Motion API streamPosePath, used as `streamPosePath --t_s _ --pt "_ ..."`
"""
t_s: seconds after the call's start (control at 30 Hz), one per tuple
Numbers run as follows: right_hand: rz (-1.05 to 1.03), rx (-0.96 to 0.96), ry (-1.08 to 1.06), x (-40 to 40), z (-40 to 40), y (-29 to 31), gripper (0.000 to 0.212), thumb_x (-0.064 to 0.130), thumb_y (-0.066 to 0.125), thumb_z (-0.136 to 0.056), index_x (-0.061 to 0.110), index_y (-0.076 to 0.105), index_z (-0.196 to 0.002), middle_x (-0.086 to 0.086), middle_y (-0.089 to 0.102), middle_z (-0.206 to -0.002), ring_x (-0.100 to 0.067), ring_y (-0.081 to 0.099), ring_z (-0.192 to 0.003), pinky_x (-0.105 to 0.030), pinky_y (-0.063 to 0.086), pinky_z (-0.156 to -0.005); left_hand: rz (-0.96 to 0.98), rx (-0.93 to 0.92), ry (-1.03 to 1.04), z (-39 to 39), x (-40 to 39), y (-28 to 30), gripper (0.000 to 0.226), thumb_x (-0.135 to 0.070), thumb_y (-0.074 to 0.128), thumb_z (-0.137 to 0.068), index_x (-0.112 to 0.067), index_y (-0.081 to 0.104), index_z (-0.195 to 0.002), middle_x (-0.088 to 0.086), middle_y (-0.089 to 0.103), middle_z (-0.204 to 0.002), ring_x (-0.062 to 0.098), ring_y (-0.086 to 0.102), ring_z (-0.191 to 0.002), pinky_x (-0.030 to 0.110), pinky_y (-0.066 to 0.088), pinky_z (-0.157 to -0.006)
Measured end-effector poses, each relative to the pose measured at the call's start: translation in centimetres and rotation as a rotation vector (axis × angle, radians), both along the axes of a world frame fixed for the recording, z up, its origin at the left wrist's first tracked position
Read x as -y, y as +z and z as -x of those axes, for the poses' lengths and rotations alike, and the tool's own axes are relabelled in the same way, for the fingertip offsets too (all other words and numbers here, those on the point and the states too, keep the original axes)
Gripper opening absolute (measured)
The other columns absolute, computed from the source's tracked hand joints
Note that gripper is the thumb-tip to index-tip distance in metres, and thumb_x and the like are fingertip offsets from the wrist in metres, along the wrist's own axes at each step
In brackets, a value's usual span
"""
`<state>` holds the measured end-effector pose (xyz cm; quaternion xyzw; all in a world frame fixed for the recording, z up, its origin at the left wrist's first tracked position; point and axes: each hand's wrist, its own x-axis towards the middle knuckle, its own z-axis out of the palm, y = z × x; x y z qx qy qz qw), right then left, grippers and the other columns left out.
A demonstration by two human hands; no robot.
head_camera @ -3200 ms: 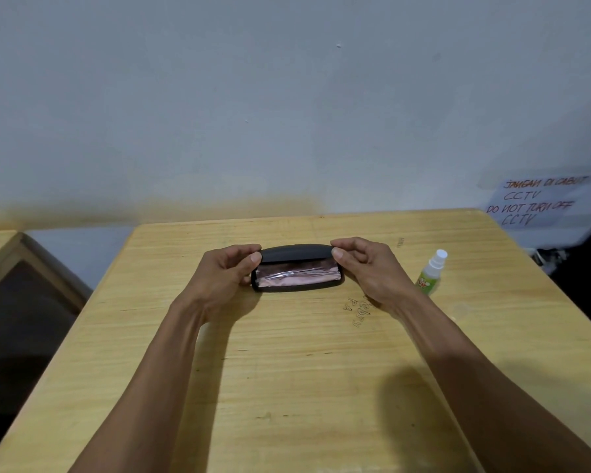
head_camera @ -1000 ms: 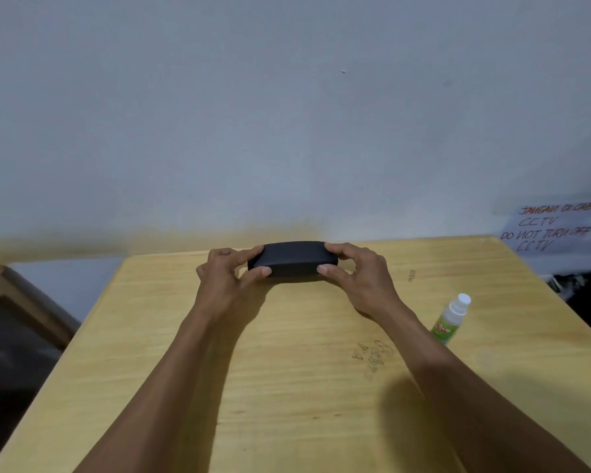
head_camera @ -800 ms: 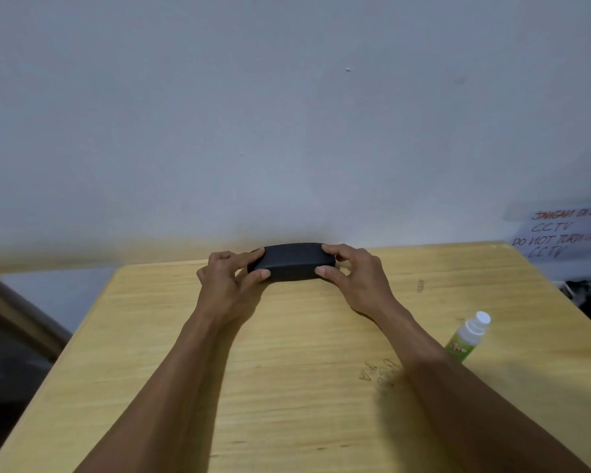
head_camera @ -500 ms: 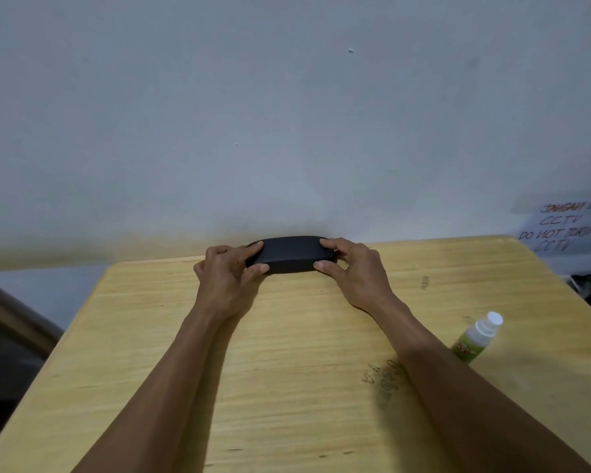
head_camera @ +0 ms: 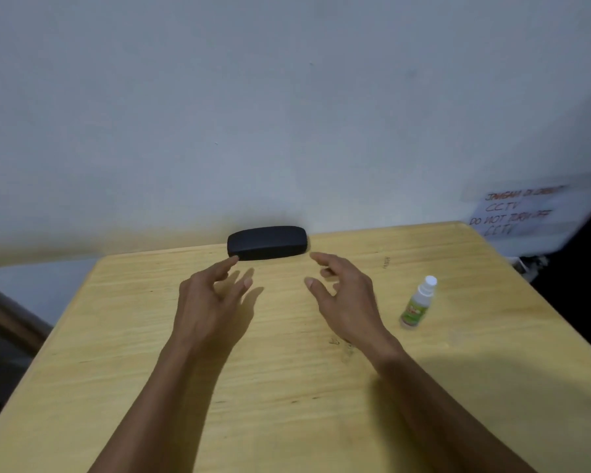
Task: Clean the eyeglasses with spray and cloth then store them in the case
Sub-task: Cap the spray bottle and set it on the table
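We are hovering our left hand [head_camera: 215,302] and right hand [head_camera: 345,302], both empty with fingers spread, just short of the shut black oblong glasses case [head_camera: 267,242], which is lying crosswise at the wooden desk [head_camera: 287,387] far edge, centred between them, neither hand nearer
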<state>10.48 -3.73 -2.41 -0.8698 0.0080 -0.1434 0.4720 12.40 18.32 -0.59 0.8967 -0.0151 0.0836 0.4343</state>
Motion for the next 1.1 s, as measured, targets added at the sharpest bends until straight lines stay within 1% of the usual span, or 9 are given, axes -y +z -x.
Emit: streamPosePath --t_s 0.2,0.37,0.47,0.57,0.6,0.7,0.8,0.97,1.1 --pt "-0.088 0.052 0.013 2.6 10.7 1.0 0.028 0.023 0.075 -0.088 0.028 0.072 -0.115 0.015 0.073 -0.101 -0.002 0.067 -0.093 -0.011 0.051 -0.076 0.048 -0.026 -0.058 7.0 2.6 0.7 0.048 -0.038 0.071 -0.084 -0.027 0.062 -0.13 0.003 0.07 -0.122 0.011 0.061 -0.102 0.035 0.052 -0.093" --pt "-0.024 0.183 -0.216 8.7 14.5 0.4 0.016 0.011 0.077 -0.085 0.022 0.077 -0.097 0.01 0.074 -0.085 -0.008 0.065 -0.076 -0.01 0.045 -0.067 0.13 -0.008 -0.115 11.3 7.6 0.6 0.044 -0.037 0.074 -0.082 -0.025 0.067 -0.124 -0.013 0.066 -0.105 -0.013 0.054 -0.089 0.023 0.049 -0.088" --pt "0.071 0.094 -0.345 12.3 13.7 -0.4 0.018 0.018 0.076 -0.087 0.025 0.074 -0.104 0.006 0.071 -0.096 -0.004 0.06 -0.076 -0.023 0.048 -0.072 0.174 0.032 -0.128 11.8 11.4 0.2 0.041 -0.034 0.076 -0.082 -0.021 0.07 -0.121 -0.01 0.072 -0.11 -0.011 0.059 -0.093 0.021 0.052 -0.087" --pt "0.111 0.035 -0.33 13.7 13.3 -1.2 0.029 0.025 0.077 -0.086 0.026 0.072 -0.115 0.006 0.068 -0.107 0.004 0.056 -0.081 -0.016 0.045 -0.07 0.189 0.078 -0.132 11.4 15.2 -0.4 0.042 -0.035 0.078 -0.081 -0.021 0.071 -0.12 -0.004 0.074 -0.112 -0.002 0.064 -0.097 0.027 0.054 -0.091" --pt "0.103 0.039 -0.316 13.8 13.3 -1.4 0.031 0.026 0.078 -0.085 0.027 0.072 -0.116 0.007 0.068 -0.108 0.004 0.057 -0.081 -0.017 0.047 -0.071 0.186 0.091 -0.128 11.2 16.4 -0.5 0.044 -0.035 0.078 -0.081 -0.021 0.07 -0.121 -0.003 0.074 -0.114 0.0 0.064 -0.098 0.028 0.053 -0.091" --pt "0.109 0.078 -0.305 14.0 13.0 -2.5 0.027 0.025 0.079 -0.084 0.028 0.075 -0.111 0.008 0.072 -0.106 -0.011 0.063 -0.087 -0.038 0.056 -0.081 0.227 0.093 -0.111 10.5 19.3 -0.6 0.05 -0.035 0.078 -0.08 -0.02 0.067 -0.126 -0.004 0.07 -0.123 0.005 0.063 -0.107 0.032 0.052 -0.094" --pt "0.167 0.106 -0.32 14.3 12.5 -3.5 0.021 0.025 0.079 -0.085 0.027 0.076 -0.106 0.009 0.075 -0.105 -0.017 0.066 -0.096 -0.042 0.056 -0.085 0.305 0.056 -0.101 10.1 21.4 -0.6 0.051 -0.032 0.079 -0.079 -0.023 0.065 -0.128 -0.007 0.067 -0.128 0.005 0.059 -0.118 0.028 0.047 -0.101" --pt "0.173 0.118 -0.338 14.3 12.2 -3.9 0.021 0.021 0.078 -0.085 0.026 0.076 -0.106 0.01 0.075 -0.103 -0.017 0.065 -0.094 -0.04 0.056 -0.084 0.44 0.053 -0.051 10.1 23.3 -0.9 0.033 -0.026 0.077 -0.079 -0.03 0.075 -0.112 -0.018 0.075 -0.104 -0.006 0.066 -0.1 0.034 0.056 -0.092" --pt "0.18 0.115 -0.341 14.2 12.4 -3.9 0.024 0.016 0.077 -0.085 0.025 0.075 -0.107 0.009 0.076 -0.102 -0.017 0.064 -0.093 -0.039 0.055 -0.084 0.472 0.048 -0.045 10.3 23.7 -0.3 0.025 -0.022 0.076 -0.08 -0.03 0.077 -0.103 -0.017 0.077 -0.092 -0.004 0.069 -0.09 0.034 0.058 -0.084"
